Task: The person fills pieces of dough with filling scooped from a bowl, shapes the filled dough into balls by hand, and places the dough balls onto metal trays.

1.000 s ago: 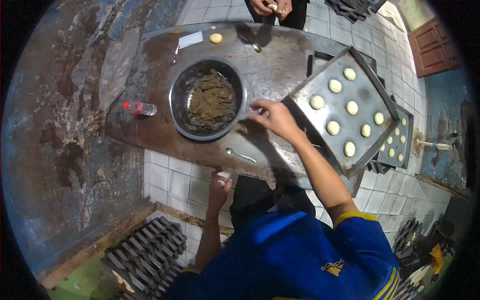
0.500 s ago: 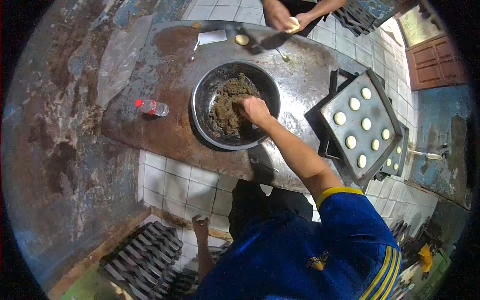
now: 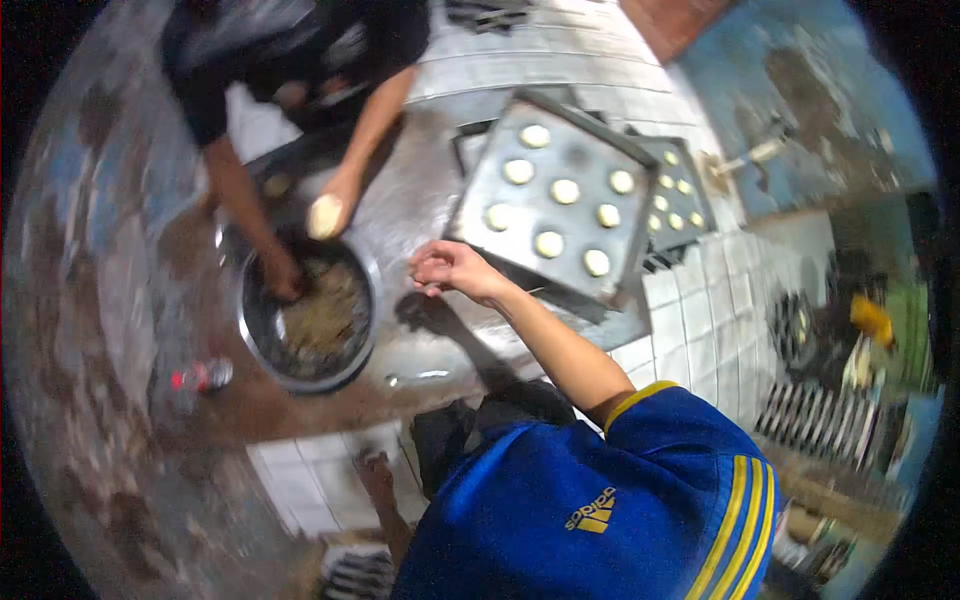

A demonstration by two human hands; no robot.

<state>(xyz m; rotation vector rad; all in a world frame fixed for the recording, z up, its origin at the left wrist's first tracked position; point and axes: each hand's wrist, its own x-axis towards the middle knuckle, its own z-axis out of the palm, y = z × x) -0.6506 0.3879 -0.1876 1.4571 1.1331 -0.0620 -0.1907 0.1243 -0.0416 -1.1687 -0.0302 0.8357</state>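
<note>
The main risk, I think, comes from the crowding around the bowl (image 3: 372, 310). A co-worker's hand (image 3: 283, 283) reaches inside it, at the brown mixture (image 3: 322, 318), while the co-worker's other hand (image 3: 347, 190) holds a piece of dough (image 3: 325, 216) near its far rim. If arms collide there, this dough could drop into the bowl or on the counter (image 3: 410, 190). Also the wearer's right forearm (image 3: 565, 350) passes close to the tray (image 3: 577, 157), to the right of the bowl; a careless swing could push the tray and disturb its round dough pieces (image 3: 565, 191). The spoon (image 3: 420, 377), near the bowl on the wearer's side, could be knocked too.

The mixture lies in the bowl, to the left of the wearer's right hand (image 3: 445, 268). This hand is between bowl and tray, with fingers half bent and loose; I see nothing in it. The wearer's left hand (image 3: 373, 468) is below the bowl in the view, outside the counter's edge. It is blurred, so I cannot tell how open it is or whether it holds something.
</note>
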